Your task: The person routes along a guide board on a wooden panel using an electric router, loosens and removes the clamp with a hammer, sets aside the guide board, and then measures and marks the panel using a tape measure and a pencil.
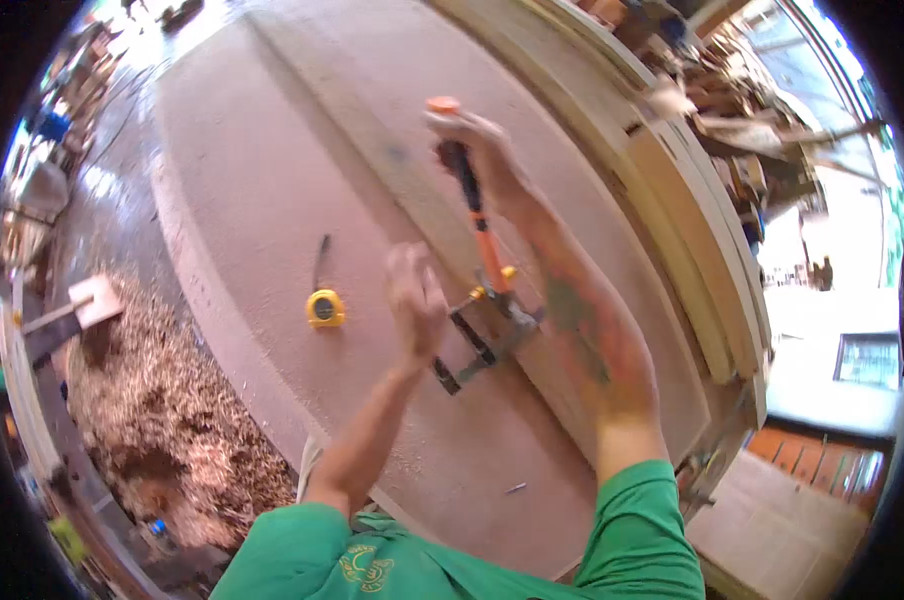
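My right hand (477,145) is wrapped around the black-and-orange handle of a hammer (486,245), whose head end is down by a metal tool (512,335). Black bars and yellow knobs show on that tool, which sits across a long wooden strip (362,155) on a broad wooden panel (232,170); its exact kind is unclear. Just left of it is my left hand (417,300), slightly blurred, its fingers stretched forward with nothing visible in them. A yellow tape measure (325,309) lies on the panel farther left, with a thin dark object (321,257) beyond it.
A small metal piece (516,488) lies near the panel's front edge. Long timber boards (687,240) run along the right side. Wood shavings (172,410) cover the floor at left, and stacked wood scraps (742,140) stand at the back right.
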`<state>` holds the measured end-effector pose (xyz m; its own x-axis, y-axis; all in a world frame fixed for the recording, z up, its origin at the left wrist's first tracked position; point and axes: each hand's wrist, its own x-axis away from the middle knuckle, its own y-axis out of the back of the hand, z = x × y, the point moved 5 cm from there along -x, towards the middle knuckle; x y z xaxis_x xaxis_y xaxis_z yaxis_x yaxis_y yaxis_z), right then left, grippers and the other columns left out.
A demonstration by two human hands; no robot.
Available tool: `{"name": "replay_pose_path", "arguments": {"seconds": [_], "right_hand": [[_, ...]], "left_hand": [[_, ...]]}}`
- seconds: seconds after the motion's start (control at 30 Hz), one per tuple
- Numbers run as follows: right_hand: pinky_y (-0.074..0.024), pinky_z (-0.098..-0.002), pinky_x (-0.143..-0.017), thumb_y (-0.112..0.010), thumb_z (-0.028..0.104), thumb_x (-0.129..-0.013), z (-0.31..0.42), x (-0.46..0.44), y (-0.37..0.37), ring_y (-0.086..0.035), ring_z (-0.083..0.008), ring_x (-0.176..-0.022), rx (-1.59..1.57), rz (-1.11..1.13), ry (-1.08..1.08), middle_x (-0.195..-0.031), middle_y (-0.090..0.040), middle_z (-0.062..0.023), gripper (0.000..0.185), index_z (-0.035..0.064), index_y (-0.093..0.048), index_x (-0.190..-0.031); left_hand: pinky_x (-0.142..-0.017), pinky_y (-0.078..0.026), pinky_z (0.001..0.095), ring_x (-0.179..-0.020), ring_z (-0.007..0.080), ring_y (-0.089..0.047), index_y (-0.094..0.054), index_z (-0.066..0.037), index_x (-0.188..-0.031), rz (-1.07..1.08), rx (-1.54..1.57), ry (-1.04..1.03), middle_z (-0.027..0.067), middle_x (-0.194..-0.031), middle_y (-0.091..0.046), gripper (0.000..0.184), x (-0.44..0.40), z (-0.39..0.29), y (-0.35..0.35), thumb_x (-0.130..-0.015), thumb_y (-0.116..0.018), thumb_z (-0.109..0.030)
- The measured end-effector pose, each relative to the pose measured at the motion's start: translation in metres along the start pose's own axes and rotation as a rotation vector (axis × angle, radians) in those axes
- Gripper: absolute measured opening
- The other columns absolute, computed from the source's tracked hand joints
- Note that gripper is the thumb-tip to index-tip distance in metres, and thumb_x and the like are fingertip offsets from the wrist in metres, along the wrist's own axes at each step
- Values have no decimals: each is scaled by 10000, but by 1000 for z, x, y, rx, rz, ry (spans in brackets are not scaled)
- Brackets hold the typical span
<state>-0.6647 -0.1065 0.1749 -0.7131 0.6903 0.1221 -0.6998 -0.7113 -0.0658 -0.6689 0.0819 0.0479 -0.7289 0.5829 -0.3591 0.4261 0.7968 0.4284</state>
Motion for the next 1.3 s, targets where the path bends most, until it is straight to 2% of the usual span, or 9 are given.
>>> {"name": "replay_pose_path", "arguments": {"seconds": [0.13,0.2,0.23,0.3,0.43,0.77,1.07,1.1,1.3], "right_hand": [[-476,-336,-655,-674,318,-809,13,-16,-22,-601,-196,-696,189,-171,30,-709,-605,-96,282,46,-601,-802],[-478,-349,-666,-669,307,-802,14,-13,-27,-607,-217,-707,279,-227,100,-714,-610,-114,276,40,-601,-802],[-479,-355,-672,-667,302,-799,14,-8,-26,-610,-227,-713,311,-240,123,-716,-612,-122,274,37,-600,-802],[-481,-368,-683,-663,291,-792,13,10,-19,-616,-248,-724,347,-265,135,-720,-616,-140,268,31,-599,-801],[-481,-421,-748,-648,262,-742,33,67,-2,-612,-360,-782,245,-235,121,-780,-610,-225,260,23,-603,-835],[-399,-362,-592,-603,189,-816,-19,202,35,-523,-205,-648,261,-317,207,-654,-534,-74,220,38,-510,-686],[-318,-290,-526,-630,138,-817,1,101,31,-399,-88,-604,278,-328,262,-612,-432,47,284,76,-430,-626],[-295,-301,-532,-664,241,-809,37,84,8,-323,-77,-635,294,-346,137,-653,-286,53,358,62,-398,-649],[-286,-351,-507,-591,180,-732,28,10,-1,-297,-110,-585,429,-301,207,-659,-229,-105,283,18,-364,-689]], "left_hand": [[-1109,-297,489,-1341,387,-385,-567,-19,-1245,-1,-324,-207,227,-1401,-446,378,-82,7,-66,-897,-590,-163],[-1131,-270,479,-1366,371,-364,-482,-61,-1354,569,-875,-115,206,-1465,-379,536,-89,64,-114,-881,-626,-268],[-1131,-270,479,-1366,371,-364,-482,-61,-1354,555,-872,-118,206,-1465,-379,536,-94,90,-139,-881,-626,-268],[-1156,-215,502,-1400,354,-335,-389,-104,-1429,-417,-1661,-305,170,-1514,-347,668,-82,121,-155,-869,-621,-382],[-1159,-191,538,-1419,350,-310,-398,-121,-1425,-74,-1081,-312,160,-1526,-335,615,-97,104,-144,-889,-573,-365],[-1169,-130,612,-1467,343,-218,-507,-153,-1358,176,-787,-152,150,-1564,-278,486,-95,61,-117,-889,-502,-277],[-1167,-22,636,-1489,374,-133,-428,-72,-1459,339,-703,-81,180,-1596,-213,605,-86,48,-116,-885,-434,-266],[-1167,-18,636,-1491,373,-128,-417,-72,-1466,337,-713,-104,181,-1596,-212,610,-87,46,-118,-886,-435,-263],[-1183,-21,593,-1496,354,-125,-373,-69,-1486,370,-730,-129,182,-1597,-210,616,-82,41,-120,-911,-432,-283]]}}
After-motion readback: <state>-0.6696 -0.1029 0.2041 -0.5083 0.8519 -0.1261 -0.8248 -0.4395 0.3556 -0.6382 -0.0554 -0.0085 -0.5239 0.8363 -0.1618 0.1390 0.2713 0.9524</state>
